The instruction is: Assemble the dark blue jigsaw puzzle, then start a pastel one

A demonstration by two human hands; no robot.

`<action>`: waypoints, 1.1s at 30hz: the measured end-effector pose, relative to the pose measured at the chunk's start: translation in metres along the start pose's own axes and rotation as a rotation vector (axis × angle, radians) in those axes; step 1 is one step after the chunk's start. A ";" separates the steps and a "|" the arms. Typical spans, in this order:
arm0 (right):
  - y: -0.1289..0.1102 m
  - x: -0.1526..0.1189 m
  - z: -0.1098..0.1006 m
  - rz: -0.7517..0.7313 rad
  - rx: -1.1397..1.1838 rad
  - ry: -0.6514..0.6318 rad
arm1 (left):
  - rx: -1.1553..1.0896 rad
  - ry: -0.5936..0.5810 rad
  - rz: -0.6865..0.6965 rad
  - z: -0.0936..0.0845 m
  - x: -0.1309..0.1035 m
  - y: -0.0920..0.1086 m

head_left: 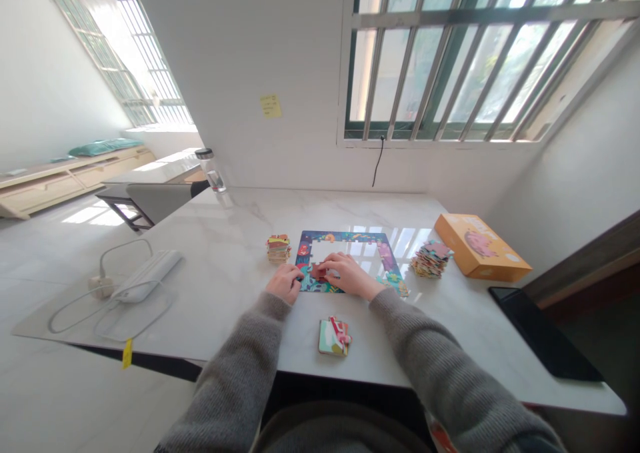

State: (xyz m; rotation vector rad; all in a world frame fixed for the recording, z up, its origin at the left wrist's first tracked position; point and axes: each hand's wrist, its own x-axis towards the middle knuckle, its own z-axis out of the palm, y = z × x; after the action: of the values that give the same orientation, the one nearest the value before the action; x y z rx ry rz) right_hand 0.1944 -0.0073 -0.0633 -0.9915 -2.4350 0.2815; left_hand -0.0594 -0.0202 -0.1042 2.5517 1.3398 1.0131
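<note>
From where I stand, a person in grey sleeves (250,343) sits at a white table (235,240). The right hand's (349,274) fingertips touch a reddish-brown piece (317,270) within a colourful jigsaw border (387,256); the left hand's (285,284) fingers rest at its left edge. Around the fingers stand a left stack (279,248), right stack (431,260) and near stack (330,338) of pieces; farther right, an orange box (450,233).

the puzzle border (345,235) runs deep blue along the top, purple at the right and green in the lower right corner, with a brownish-red piece (317,271) at the lower left. the small pile (328,337) in front shows pale mint, red and pink. over there the box (453,234) is bright orange with a pink picture. the tabletop (240,260) is white, faintly veined; the ribbed sleeves (245,363) are grey, the paper note (271,106) yellow, the far cushion (104,147) teal.
</note>
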 end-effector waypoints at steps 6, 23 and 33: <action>-0.004 -0.002 -0.001 -0.002 -0.029 0.044 | 0.007 0.024 0.005 -0.005 0.003 0.012; -0.027 -0.027 -0.017 -0.108 0.058 0.185 | -0.101 0.001 0.157 -0.007 0.006 0.032; -0.036 -0.023 -0.003 0.164 0.749 0.258 | -0.134 0.031 0.189 -0.013 0.008 0.050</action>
State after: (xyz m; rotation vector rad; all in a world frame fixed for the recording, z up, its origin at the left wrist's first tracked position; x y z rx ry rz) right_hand 0.1885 -0.0491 -0.0556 -0.8074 -1.7776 0.9685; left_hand -0.0291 -0.0478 -0.0719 2.6086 1.0137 1.1362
